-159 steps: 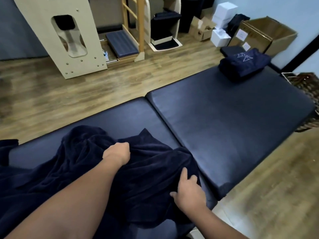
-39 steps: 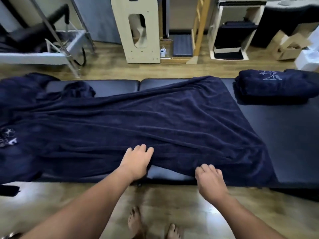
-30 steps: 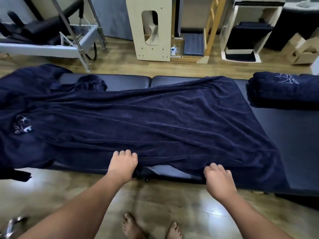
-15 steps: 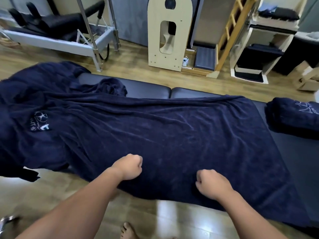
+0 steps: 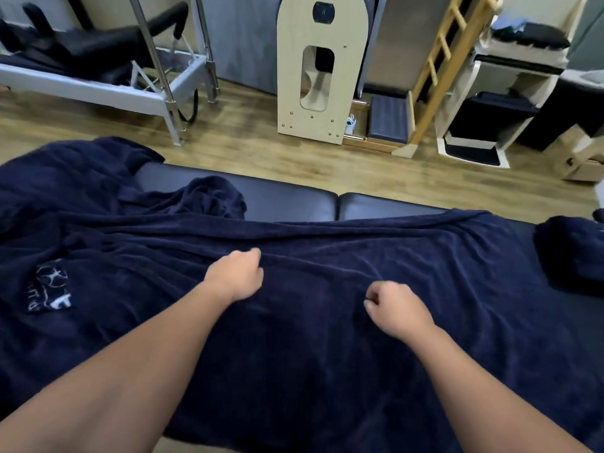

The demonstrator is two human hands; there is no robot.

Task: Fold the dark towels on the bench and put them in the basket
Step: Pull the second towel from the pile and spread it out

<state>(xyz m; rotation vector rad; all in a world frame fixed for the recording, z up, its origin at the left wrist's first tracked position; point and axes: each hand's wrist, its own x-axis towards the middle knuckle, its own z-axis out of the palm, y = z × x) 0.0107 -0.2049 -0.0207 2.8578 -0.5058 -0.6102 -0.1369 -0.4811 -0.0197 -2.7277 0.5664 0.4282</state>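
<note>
A large dark navy towel [image 5: 327,338] lies spread along the black padded bench [image 5: 287,199], with a white logo near its left end. My left hand [image 5: 238,276] and my right hand [image 5: 395,308] are both curled, each gripping a fold of the towel over the middle of the bench. A second dark towel [image 5: 572,253], folded, sits at the bench's right end. More dark cloth is bunched at the far left. The basket is not in view.
Beyond the bench is wooden floor. A metal-framed exercise machine [image 5: 98,80] stands at the back left, an upright pale wooden panel [image 5: 320,70] in the middle, a wooden ladder [image 5: 441,67] and white shelves [image 5: 510,93] at the back right.
Both hands took the towel's near edge, closed on it and moved forward over the bench toward the far side, carrying the cloth. The view has shifted to the left and closer.
</note>
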